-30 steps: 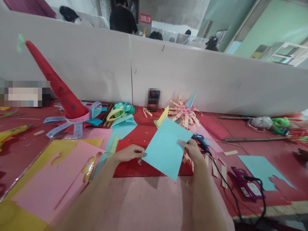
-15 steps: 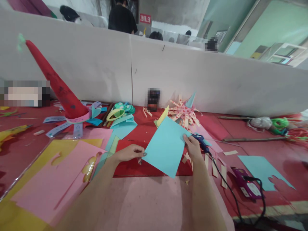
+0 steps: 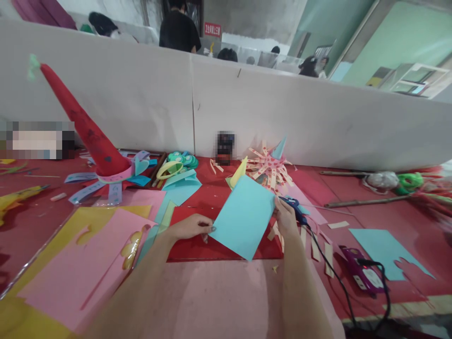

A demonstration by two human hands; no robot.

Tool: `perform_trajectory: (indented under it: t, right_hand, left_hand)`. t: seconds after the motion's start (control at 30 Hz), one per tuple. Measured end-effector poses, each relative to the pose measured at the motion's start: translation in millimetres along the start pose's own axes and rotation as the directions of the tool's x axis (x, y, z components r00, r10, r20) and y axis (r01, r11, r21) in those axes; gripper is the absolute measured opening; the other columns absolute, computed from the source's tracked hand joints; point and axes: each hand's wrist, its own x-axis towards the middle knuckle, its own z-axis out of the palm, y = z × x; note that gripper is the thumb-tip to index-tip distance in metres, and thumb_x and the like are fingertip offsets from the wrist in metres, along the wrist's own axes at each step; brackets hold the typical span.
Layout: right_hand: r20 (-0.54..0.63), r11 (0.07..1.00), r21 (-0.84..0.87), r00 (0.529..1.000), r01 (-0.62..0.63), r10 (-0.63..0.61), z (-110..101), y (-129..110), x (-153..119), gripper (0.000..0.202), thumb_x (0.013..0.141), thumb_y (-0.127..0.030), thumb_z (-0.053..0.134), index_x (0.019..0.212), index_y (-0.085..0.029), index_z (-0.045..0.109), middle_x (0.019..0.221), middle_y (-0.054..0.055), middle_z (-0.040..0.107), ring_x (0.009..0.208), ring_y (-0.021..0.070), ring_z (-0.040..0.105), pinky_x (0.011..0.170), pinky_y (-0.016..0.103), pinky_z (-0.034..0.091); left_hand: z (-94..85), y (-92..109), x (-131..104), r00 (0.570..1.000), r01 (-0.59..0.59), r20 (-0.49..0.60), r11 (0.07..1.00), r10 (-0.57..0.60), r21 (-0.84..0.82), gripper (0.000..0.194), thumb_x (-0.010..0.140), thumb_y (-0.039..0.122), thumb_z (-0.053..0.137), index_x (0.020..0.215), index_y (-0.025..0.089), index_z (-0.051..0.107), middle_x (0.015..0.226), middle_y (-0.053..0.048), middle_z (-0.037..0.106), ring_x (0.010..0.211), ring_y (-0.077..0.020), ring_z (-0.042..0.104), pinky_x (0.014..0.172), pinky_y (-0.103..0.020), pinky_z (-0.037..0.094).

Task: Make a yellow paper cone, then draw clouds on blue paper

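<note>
Between my hands a sheet of light blue paper point(image 3: 245, 219) is held tilted above the table. My left hand point(image 3: 194, 227) pinches its left corner, thumb and fingers closed on the edge. At the opposite side my right hand point(image 3: 285, 215) grips the upper right corner. Red sheets point(image 3: 197, 248) lie beneath the paper. Just beyond my right hand rests a dark blue glue gun point(image 3: 295, 209), its black cord running toward me. A yellow paper cone point(image 3: 240, 171) shows behind the sheet's top edge.
Left stands a tall red cone hat point(image 3: 90, 127) with paper strips; pink sheets point(image 3: 88, 263) lie nearer. A strip-fringed pink hat point(image 3: 271, 162) sits at the back. On the right are a purple power box point(image 3: 363, 270) and cut blue paper point(image 3: 384, 247). A white partition point(image 3: 282, 113) bounds the table.
The blue sheet has turned slightly and its top has dropped a little. My right hand has shifted slightly to the right with it; both hands keep their hold.
</note>
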Motion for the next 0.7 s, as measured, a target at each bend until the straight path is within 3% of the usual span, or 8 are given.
perform_trajectory:
  t: [0.1, 0.17, 0.23, 0.3, 0.43, 0.5, 0.7]
  right_hand:
    - [-0.08, 0.962, -0.259, 0.991, 0.085, -0.109, -12, -1, 3, 0.033, 0.07, -0.051, 0.054, 0.071, -0.02, 0.064, 0.074, 0.003, 0.066, 0.067, 0.0185, 0.057, 0.066, 0.03, 0.044]
    - [-0.111, 0.854, -0.514, 0.981, 0.079, -0.157, -29, -4, 6, 0.034, 0.074, -0.047, 0.048, 0.082, -0.02, 0.066, 0.081, 0.006, 0.068, 0.074, 0.0216, 0.059, 0.067, 0.033, 0.043]
    - [-0.179, 0.684, -0.729, 0.955, 0.032, -0.235, -52, -6, 10, 0.032, 0.072, -0.042, 0.05, 0.084, -0.018, 0.067, 0.085, 0.009, 0.068, 0.078, 0.0241, 0.059, 0.071, 0.034, 0.042]
    - [-0.151, 0.481, -0.876, 0.948, 0.002, -0.28, -75, -7, 13, 0.033, 0.072, -0.036, 0.048, 0.09, -0.015, 0.067, 0.09, 0.012, 0.067, 0.084, 0.0256, 0.059, 0.072, 0.034, 0.041]
    - [-0.187, 0.144, -0.975, 0.971, -0.166, -0.146, -104, -1, 18, 0.041, 0.072, -0.039, 0.05, 0.095, -0.01, 0.066, 0.086, 0.018, 0.066, 0.079, 0.028, 0.06, 0.066, 0.034, 0.041]
    - [-0.182, 0.106, -0.98, 0.979, -0.172, -0.094, -108, 3, 18, 0.041, 0.075, -0.039, 0.048, 0.096, -0.009, 0.066, 0.086, 0.019, 0.066, 0.079, 0.0278, 0.061, 0.064, 0.033, 0.041]
    - [-0.162, 0.18, -0.973, 0.981, -0.141, -0.109, -109, 9, 17, 0.042, 0.076, -0.038, 0.046, 0.092, -0.005, 0.067, 0.085, 0.019, 0.067, 0.079, 0.0272, 0.061, 0.061, 0.03, 0.039]
  left_hand:
    - [0.7, -1, 0, 1.0, 0.008, -0.005, 1.0, -0.008, 0.025, 0.033, 0.079, 0.043, 0.047, 0.059, 0.017, 0.051, 0.058, 0.001, 0.06, 0.062, -0.0123, 0.057, 0.063, -0.022, 0.04]
    - [1.8, -3, 0, 1.0, 0.023, -0.01, 0.999, -0.023, 0.022, 0.031, 0.079, 0.04, 0.047, 0.06, 0.017, 0.05, 0.058, 0.001, 0.061, 0.062, -0.0127, 0.058, 0.062, -0.022, 0.04]
    - [3.1, -4, 1, 0.999, 0.043, -0.017, 0.999, -0.043, 0.012, 0.029, 0.079, 0.038, 0.047, 0.059, 0.017, 0.049, 0.056, 0.002, 0.06, 0.06, -0.0129, 0.059, 0.061, -0.022, 0.04]
    - [4.1, -6, 1, 0.998, 0.067, -0.023, 0.998, -0.067, -0.005, 0.028, 0.077, 0.036, 0.048, 0.057, 0.017, 0.046, 0.053, 0.002, 0.059, 0.057, -0.0131, 0.059, 0.058, -0.022, 0.04]
    - [5.0, -8, 2, 0.996, 0.08, -0.03, 0.997, -0.08, -0.023, 0.025, 0.076, 0.033, 0.048, 0.056, 0.018, 0.044, 0.051, 0.003, 0.057, 0.056, -0.0135, 0.06, 0.057, -0.022, 0.04]
    - [5.1, -8, 1, 0.996, 0.082, -0.03, 0.996, -0.083, -0.022, 0.024, 0.075, 0.032, 0.048, 0.057, 0.018, 0.045, 0.052, 0.003, 0.058, 0.057, -0.0137, 0.06, 0.057, -0.023, 0.04]
    - [5.3, -9, 1, 0.997, 0.075, -0.015, 0.997, -0.076, -0.033, 0.021, 0.074, 0.032, 0.048, 0.059, 0.018, 0.046, 0.054, 0.003, 0.059, 0.057, -0.0137, 0.06, 0.058, -0.023, 0.04]
